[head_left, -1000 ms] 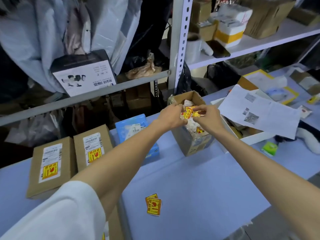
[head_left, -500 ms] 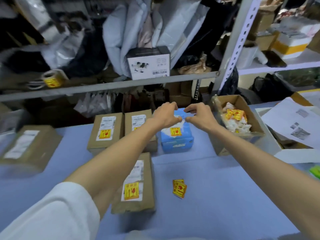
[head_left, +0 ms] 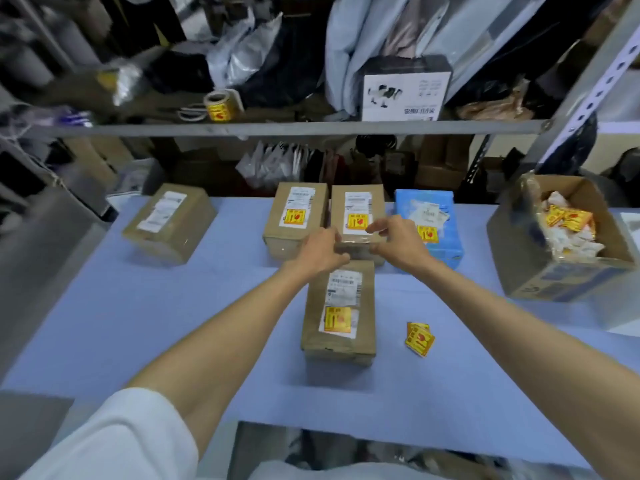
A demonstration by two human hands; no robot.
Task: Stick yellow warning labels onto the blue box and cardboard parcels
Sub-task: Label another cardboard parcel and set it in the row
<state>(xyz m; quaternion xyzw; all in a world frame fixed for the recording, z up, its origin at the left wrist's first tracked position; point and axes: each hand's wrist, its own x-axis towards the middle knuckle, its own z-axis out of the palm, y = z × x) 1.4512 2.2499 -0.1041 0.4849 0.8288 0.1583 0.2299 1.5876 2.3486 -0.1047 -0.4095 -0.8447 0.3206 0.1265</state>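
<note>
The blue box (head_left: 429, 216) stands at the back right of the row and carries a yellow label (head_left: 426, 233). Left of it are two cardboard parcels (head_left: 358, 209) (head_left: 294, 216), each with a yellow label. A third labelled parcel (head_left: 339, 317) lies nearer to me. A parcel at the far left (head_left: 169, 223) shows only a white shipping label. My left hand (head_left: 320, 252) and right hand (head_left: 398, 242) hover close together over the near end of the middle parcel, fingers curled. Whether they pinch anything is unclear.
An open carton (head_left: 519, 244) at the right holds loose yellow labels (head_left: 568, 216). Two spare labels (head_left: 419, 337) lie on the blue table (head_left: 138, 323). A label roll (head_left: 217, 107) sits on the cluttered shelf behind the grey rail (head_left: 311, 128).
Both hands left the carton of labels, passed over the blue box, which now bears a label, and have moved left to the middle parcel. My view has swung left.
</note>
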